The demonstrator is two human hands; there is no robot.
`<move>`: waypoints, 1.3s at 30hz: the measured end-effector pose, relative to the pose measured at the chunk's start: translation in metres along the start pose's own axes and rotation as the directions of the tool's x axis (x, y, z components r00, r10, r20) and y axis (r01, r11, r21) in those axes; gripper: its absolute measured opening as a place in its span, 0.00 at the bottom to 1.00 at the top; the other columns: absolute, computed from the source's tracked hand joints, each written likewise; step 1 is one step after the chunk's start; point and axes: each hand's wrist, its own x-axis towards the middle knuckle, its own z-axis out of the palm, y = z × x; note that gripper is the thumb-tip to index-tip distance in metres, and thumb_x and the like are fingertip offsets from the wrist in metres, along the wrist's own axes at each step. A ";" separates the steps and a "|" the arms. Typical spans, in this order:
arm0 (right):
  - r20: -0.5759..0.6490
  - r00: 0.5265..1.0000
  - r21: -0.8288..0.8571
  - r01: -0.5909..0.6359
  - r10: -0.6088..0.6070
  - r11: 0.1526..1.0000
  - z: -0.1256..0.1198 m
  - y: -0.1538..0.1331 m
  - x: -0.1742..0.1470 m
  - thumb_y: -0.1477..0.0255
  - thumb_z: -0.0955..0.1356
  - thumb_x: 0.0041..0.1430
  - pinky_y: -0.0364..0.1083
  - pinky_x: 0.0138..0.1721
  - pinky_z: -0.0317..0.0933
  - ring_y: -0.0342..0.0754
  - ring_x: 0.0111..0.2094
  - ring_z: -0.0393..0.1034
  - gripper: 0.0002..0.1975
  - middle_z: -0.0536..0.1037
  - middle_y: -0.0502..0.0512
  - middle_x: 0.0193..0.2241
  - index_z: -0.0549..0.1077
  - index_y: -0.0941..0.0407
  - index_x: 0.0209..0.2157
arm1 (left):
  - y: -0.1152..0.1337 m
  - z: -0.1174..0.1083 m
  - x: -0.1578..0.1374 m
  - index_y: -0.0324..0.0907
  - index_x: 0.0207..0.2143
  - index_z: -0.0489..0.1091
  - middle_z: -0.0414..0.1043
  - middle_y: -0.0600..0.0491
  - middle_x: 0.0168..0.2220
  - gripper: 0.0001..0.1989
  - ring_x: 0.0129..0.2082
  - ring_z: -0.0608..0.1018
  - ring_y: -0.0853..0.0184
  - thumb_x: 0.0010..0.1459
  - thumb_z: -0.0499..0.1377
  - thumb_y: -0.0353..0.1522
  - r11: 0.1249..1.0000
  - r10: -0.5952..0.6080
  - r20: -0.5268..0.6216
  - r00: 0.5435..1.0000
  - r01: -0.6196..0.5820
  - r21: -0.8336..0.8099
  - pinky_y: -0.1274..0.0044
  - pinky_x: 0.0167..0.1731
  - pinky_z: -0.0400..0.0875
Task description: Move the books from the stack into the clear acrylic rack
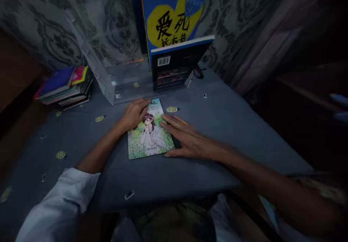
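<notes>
A thin paperback book [150,135] lies flat on the table, its cover showing a drawn figure in a green, flowery field. My left hand [135,114] rests over the book's upper left edge, fingers laid out toward its top. At the right edge, my right hand [186,136] is spread, with the thumb apart near the lower corner and the fingertips touching the side. Neither hand is wrapped round the book.
A clear acrylic rack [110,89] stands behind the book. Toward its right end, a dark book [176,66] leans before a taller blue book [152,8] with a yellow heart. A stack of books [65,87] sits at left. The grey-blue table [217,126] ends at right.
</notes>
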 end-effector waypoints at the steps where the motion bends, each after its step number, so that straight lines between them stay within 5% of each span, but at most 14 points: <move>1: -0.014 1.000 -0.003 0.007 -0.007 1.000 0.001 0.001 0.000 0.42 0.61 0.62 0.65 0.71 0.37 0.62 0.73 0.26 0.50 0.33 0.58 0.74 0.33 0.48 0.73 | 0.000 -0.002 -0.001 0.35 0.60 0.69 0.75 0.43 0.53 0.22 0.51 0.77 0.57 0.70 0.46 0.32 0.998 -0.040 -0.007 0.999 0.040 0.042 0.70 0.51 0.70; 7: -0.084 0.996 -0.026 0.018 -0.020 1.000 0.005 0.001 0.000 0.42 0.63 0.62 0.66 0.70 0.42 0.61 0.73 0.36 0.48 0.43 0.61 0.74 0.40 0.49 0.73 | 0.004 -0.010 -0.005 0.38 0.49 0.74 0.74 0.43 0.42 0.17 0.46 0.76 0.54 0.69 0.47 0.32 0.933 -0.206 -0.037 0.978 0.208 0.292 0.67 0.44 0.71; 13: -0.135 0.990 -0.056 0.038 -0.045 0.998 0.005 0.002 0.000 0.47 0.64 0.64 0.66 0.67 0.50 0.63 0.71 0.45 0.43 0.49 0.62 0.72 0.48 0.50 0.72 | 0.003 -0.007 -0.003 0.37 0.46 0.73 0.71 0.43 0.44 0.15 0.47 0.73 0.55 0.69 0.49 0.34 0.910 -0.218 -0.056 0.974 0.224 0.348 0.68 0.46 0.68; 19: -0.151 0.987 -0.070 0.040 -0.050 0.997 0.009 0.003 0.000 0.49 0.64 0.66 0.66 0.67 0.50 0.63 0.71 0.47 0.40 0.50 0.61 0.72 0.47 0.48 0.72 | -0.015 -0.003 -0.003 0.37 0.46 0.73 0.71 0.45 0.41 0.15 0.44 0.74 0.57 0.69 0.50 0.36 0.937 -0.288 -0.120 0.950 0.305 0.168 0.68 0.47 0.67; 23: -0.158 0.987 -0.029 0.000 -0.005 1.000 0.008 0.003 0.002 0.49 0.66 0.64 0.67 0.65 0.54 0.65 0.71 0.47 0.45 0.49 0.64 0.72 0.41 0.49 0.73 | -0.022 -0.011 -0.001 0.40 0.33 0.72 0.70 0.50 0.32 0.17 0.36 0.73 0.62 0.69 0.49 0.39 0.923 -0.378 -0.120 0.918 0.383 0.026 0.72 0.40 0.65; 30: -0.195 0.971 0.290 -0.081 0.141 0.954 0.006 0.000 0.005 0.53 0.73 0.57 0.67 0.60 0.61 0.65 0.64 0.62 0.58 0.67 0.66 0.64 0.32 0.49 0.73 | -0.016 -0.042 -0.001 0.43 0.24 0.61 0.62 0.56 0.22 0.21 0.25 0.67 0.67 0.67 0.49 0.45 0.907 -0.416 -0.167 0.894 0.394 -0.147 0.75 0.28 0.54; 34: -0.171 0.952 0.469 -0.148 0.254 0.871 0.002 -0.005 0.005 0.56 0.74 0.57 0.62 0.52 0.69 0.62 0.57 0.71 0.52 0.74 0.64 0.58 0.42 0.48 0.73 | -0.021 -0.049 0.000 0.43 0.23 0.59 0.58 0.57 0.20 0.21 0.23 0.64 0.69 0.64 0.50 0.46 0.878 -0.433 -0.158 0.888 0.375 -0.297 0.77 0.25 0.52; 39: -0.171 0.961 0.459 -0.116 0.216 0.881 0.000 -0.008 0.005 0.59 0.74 0.58 0.52 0.40 0.73 0.53 0.40 0.76 0.43 0.79 0.56 0.43 0.54 0.48 0.70 | -0.031 -0.033 0.002 0.43 0.21 0.58 0.59 0.57 0.19 0.22 0.22 0.64 0.70 0.62 0.51 0.47 0.827 -0.445 -0.072 0.892 0.379 -0.415 0.77 0.23 0.52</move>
